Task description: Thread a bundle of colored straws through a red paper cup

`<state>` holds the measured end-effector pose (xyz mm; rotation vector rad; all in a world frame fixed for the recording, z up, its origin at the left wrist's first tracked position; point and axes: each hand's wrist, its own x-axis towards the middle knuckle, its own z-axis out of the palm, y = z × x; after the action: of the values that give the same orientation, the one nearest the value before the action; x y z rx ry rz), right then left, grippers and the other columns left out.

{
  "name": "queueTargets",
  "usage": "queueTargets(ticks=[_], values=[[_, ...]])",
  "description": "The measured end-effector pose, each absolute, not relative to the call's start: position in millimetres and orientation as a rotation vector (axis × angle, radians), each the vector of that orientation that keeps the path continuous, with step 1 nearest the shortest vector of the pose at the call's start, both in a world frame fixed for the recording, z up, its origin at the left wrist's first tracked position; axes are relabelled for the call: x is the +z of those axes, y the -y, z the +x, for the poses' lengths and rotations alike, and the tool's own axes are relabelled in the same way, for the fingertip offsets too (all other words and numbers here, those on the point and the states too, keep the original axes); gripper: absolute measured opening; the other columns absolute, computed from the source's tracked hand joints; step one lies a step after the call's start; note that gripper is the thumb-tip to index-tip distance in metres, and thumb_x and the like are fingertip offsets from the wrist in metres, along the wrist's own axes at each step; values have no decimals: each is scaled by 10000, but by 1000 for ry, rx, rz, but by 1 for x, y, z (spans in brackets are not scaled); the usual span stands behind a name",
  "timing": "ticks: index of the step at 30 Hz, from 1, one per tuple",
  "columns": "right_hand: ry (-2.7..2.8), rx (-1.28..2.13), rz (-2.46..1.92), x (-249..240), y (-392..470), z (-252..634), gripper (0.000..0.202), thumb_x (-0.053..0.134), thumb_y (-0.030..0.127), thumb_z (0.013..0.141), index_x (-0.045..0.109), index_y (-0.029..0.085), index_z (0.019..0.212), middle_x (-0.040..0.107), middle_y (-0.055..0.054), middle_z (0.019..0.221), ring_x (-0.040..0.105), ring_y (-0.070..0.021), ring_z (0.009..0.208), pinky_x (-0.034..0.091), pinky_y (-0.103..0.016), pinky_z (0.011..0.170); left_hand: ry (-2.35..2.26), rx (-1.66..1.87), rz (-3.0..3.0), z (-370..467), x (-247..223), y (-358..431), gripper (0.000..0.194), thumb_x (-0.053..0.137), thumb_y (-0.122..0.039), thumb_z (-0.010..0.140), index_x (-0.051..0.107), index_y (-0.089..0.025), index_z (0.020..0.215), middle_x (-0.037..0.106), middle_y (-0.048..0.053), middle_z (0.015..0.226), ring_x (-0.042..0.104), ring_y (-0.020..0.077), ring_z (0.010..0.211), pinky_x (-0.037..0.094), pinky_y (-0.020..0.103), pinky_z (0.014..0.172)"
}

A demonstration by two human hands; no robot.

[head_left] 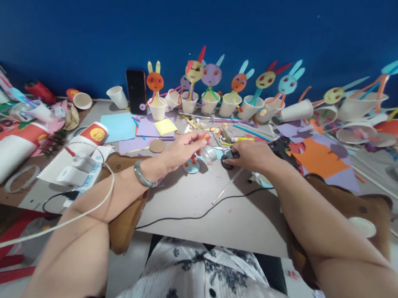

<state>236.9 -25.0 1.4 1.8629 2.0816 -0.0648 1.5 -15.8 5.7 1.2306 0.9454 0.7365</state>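
Above the middle of the grey table (196, 203), my left hand (185, 151) pinches a small red-orange piece of paper (205, 136). My right hand (250, 154) is closed round the black handles of the scissors (227, 159), whose metal blades point left toward my left hand. A clear, roundish container (209, 154) lies between both hands. Just under my left fingers is a light blue paper disc (191, 167) with small orange marks. A thin pale stick (227, 186) lies on the table beside my right hand.
Paper cups (157, 110) with rabbit-faced paper figures (212, 74) line the blue wall. A phone (137, 92) leans there. Orange paper (318, 157) lies right, light blue paper (118, 127) left, near a power strip (88, 179). A black cable (190, 217) crosses the front.
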Motion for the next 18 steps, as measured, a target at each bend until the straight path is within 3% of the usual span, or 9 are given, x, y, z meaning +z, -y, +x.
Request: queueTargets(ticks=[7,12,18], values=[[-2082,-135,1878,-5,21,237,217,627,367,873,734,196,956,750,-135,1087,703,-297,1005,436,-340,701,-870,746,1082,1,-2,9,69,662,-159,973,716,-123,948,750,52,1008,674,70,741,528,226,747],[-2139,-113,1908,-7,21,240,287,673,340,831,709,195,1077,727,-146,1153,677,-307,1078,456,-340,764,-842,762,1060,1,0,7,83,672,-150,961,741,-108,941,757,64,972,676,89,812,537,262,858],[-2099,-193,1941,-8,18,243,365,654,281,823,666,219,1182,757,-115,1171,698,-302,1045,449,-347,744,-807,710,992,0,7,8,98,652,-142,964,734,-99,996,766,84,1045,678,84,774,560,255,793]])
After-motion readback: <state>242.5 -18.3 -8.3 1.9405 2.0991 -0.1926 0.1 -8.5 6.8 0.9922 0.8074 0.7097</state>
